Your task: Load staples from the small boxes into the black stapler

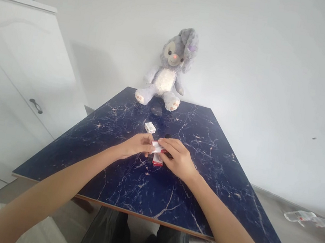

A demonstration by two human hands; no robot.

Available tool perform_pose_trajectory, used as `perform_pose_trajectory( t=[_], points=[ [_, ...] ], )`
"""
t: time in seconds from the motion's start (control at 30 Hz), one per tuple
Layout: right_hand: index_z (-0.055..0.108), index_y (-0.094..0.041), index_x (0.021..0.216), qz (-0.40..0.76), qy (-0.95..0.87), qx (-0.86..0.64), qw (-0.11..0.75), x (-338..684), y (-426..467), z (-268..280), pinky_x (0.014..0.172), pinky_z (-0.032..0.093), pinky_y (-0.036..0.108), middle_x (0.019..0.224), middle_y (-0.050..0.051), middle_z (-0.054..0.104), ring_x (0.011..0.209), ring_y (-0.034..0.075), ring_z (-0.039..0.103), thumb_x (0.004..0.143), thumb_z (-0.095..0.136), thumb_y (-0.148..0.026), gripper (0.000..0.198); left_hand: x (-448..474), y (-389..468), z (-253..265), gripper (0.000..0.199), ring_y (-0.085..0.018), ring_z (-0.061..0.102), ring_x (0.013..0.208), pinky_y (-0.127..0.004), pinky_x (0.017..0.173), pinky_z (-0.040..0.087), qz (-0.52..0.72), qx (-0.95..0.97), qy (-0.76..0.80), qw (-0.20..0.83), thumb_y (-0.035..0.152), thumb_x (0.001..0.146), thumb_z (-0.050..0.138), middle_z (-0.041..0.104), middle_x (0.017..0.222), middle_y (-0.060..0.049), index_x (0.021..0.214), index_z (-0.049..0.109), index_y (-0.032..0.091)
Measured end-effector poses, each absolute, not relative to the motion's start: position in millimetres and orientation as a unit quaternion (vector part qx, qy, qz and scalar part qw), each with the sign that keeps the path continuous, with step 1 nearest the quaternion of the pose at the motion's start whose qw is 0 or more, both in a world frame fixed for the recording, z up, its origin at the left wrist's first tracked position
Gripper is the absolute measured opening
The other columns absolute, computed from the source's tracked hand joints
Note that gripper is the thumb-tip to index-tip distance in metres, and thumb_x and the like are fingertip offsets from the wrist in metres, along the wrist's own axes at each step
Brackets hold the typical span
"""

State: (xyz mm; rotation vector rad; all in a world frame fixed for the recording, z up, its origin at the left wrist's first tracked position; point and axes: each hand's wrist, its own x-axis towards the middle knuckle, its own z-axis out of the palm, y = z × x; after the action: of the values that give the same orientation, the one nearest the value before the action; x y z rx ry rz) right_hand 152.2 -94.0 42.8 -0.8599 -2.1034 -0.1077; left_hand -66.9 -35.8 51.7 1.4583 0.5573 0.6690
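Over the middle of the table, my left hand and my right hand both grip a small red-and-white box. Its left end is pinched between my left thumb and fingers. My right fingers close on its right side, covering part of it. Just below it lies another red-and-white piece, partly hidden; whether it joins the held box I cannot tell. Beyond my left hand a small white box with dark print rests on the table. Something dark, mostly hidden, shows behind my right fingers.
A grey plush rabbit sits at the far edge of the dark blue marbled table, against the white wall. To the left stands a white cabinet with a dark handle. Clear plastic packaging lies on the floor at right.
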Motion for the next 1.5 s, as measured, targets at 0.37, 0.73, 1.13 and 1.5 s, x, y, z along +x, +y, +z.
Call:
perform_pose_trajectory(
  t=[0.37,0.73,1.13,1.5],
  points=[
    [0.068,-0.026,0.119,-0.096,-0.827,-0.325,0.449,144.2,-108.6,49.5,0.096,0.060,0.041,0.126,0.007,0.069,0.114,0.024,0.067,0.090,0.064,-0.018,0.030,-70.6,-31.2,44.7,0.032,-0.015,0.064,0.085,-0.025,0.070,0.051,0.349,0.523,0.160,0.761,0.039,0.080,0.080,0.068,0.101,-0.007,0.099,0.068,0.016],
    [0.069,-0.022,0.089,-0.061,-0.793,-0.428,0.430,147.9,-97.7,49.1,0.084,0.056,0.038,0.102,0.009,0.071,0.091,0.022,0.067,0.088,0.066,-0.031,0.010,-60.2,-31.5,35.0,0.033,-0.016,0.064,0.073,-0.029,0.068,0.053,0.390,0.720,0.323,0.475,0.041,0.087,0.068,0.070,0.093,-0.004,0.112,0.065,0.020],
    [0.068,-0.023,0.093,0.036,-0.814,-0.395,0.424,157.8,-99.8,54.9,0.090,0.050,0.038,0.096,0.005,0.072,0.091,0.020,0.066,0.093,0.056,-0.023,0.013,-65.3,-33.5,41.0,0.035,-0.027,0.059,0.119,-0.042,0.099,0.050,0.299,0.856,0.291,0.306,0.046,0.095,0.053,0.061,0.132,-0.009,0.118,0.068,0.024],
    [0.067,-0.022,0.090,0.025,-0.731,-0.508,0.454,160.0,-90.6,50.7,0.080,0.051,0.033,0.091,0.005,0.070,0.082,0.019,0.064,0.094,0.052,-0.025,0.016,-70.9,-42.1,54.6,0.045,-0.030,0.050,0.129,-0.049,0.111,0.040,0.242,0.916,0.239,0.211,0.036,0.087,0.065,0.054,0.139,-0.010,0.130,0.060,0.026]
  ],
)
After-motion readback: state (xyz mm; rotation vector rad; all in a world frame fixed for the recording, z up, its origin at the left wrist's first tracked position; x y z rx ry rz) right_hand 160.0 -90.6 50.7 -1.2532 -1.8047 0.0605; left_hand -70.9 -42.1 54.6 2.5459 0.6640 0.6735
